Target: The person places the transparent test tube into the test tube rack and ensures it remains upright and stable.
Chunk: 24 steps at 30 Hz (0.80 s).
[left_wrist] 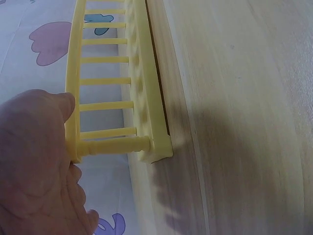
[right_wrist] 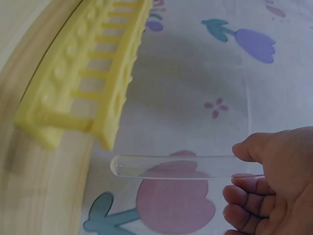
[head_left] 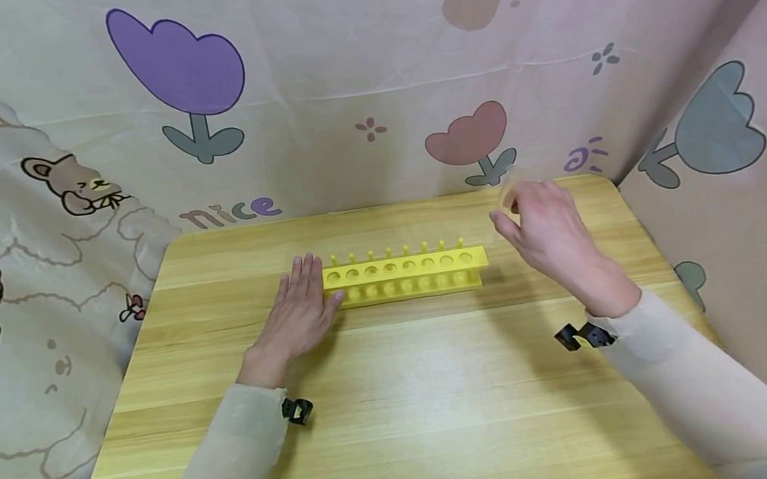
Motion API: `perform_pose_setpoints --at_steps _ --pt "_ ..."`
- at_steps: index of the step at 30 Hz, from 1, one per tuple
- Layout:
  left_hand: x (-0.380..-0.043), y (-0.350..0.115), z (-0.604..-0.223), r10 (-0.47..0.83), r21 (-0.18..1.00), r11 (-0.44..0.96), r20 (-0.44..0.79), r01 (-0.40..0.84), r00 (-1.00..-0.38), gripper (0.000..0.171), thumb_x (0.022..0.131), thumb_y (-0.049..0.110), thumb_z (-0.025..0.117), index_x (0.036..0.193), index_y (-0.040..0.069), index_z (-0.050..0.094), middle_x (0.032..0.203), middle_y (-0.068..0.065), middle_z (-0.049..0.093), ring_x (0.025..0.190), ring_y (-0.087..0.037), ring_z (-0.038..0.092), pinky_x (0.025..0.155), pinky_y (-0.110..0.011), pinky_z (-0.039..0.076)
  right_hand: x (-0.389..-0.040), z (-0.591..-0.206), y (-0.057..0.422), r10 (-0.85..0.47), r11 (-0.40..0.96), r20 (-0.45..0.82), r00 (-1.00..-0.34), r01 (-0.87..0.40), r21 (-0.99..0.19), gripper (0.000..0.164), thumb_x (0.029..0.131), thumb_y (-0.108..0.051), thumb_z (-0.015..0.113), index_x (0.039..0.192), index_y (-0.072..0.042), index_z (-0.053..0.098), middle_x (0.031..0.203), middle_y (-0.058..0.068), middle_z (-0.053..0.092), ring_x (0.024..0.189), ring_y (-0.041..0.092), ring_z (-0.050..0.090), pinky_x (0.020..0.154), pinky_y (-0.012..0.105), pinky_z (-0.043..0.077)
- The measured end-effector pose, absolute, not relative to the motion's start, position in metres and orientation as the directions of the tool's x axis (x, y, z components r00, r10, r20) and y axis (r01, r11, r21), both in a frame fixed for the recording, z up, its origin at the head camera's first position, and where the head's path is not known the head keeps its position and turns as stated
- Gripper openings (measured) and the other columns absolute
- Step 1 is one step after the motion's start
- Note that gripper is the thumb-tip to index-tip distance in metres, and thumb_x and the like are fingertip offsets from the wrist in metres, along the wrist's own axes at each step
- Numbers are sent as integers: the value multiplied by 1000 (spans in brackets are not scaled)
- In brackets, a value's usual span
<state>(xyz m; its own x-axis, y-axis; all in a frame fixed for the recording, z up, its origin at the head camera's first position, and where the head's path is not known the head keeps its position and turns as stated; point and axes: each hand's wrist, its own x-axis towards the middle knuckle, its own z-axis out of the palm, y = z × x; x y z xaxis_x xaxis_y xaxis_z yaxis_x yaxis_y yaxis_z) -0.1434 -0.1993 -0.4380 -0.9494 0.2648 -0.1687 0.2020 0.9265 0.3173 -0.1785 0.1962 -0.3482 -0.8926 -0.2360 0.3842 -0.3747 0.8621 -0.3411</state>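
Observation:
A yellow test tube rack (head_left: 405, 266) stands on the table, with a row of round holes in its top plate and a row of pegs along its back. My left hand (head_left: 300, 307) rests against the rack's left end, its fingers straight and the thumb touching the top plate's edge. To the right of the rack and above the table, my right hand (head_left: 550, 229) pinches a clear test tube (right_wrist: 171, 167) between thumb and index finger. The tube's rounded end points towards the rack in the right wrist view; in the head view the tube is barely visible.
The wooden table (head_left: 425, 403) ends at a printed cloth (head_left: 318, 123) behind it, and more cloth hangs on both sides. Small black devices sit at both wrists.

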Motion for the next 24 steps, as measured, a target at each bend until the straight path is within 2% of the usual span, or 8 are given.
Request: perform_pose_setpoints --at_steps 7,14,24 --pt "-143 -199 -438 262 308 930 -176 200 -949 81 114 51 27 167 0 -8 175 -17 -14 163 -35 -14 133 -57 -4 -180 -342 171 -231 835 391 -891 -388 -391 22 101 -21 66 98 1 70 94 16 71 89 39 58 89 55 46" --pt "-143 -200 -439 260 307 931 -173 199 -950 81 114 52 26 167 0 -7 176 -18 -13 163 -35 -14 133 -57 -5 -179 -343 148 -282 797 447 -849 -467 -384 21 100 -20 69 93 0 68 90 16 70 85 36 57 83 51 46" --pt "-144 -198 -440 256 298 934 -167 199 -952 81 114 52 26 167 -1 -6 176 -18 -13 164 -38 -10 133 -58 -2 -177 -341 114 -360 766 417 -835 -520 -379 23 99 -21 72 93 0 67 92 16 69 89 35 59 91 51 48"
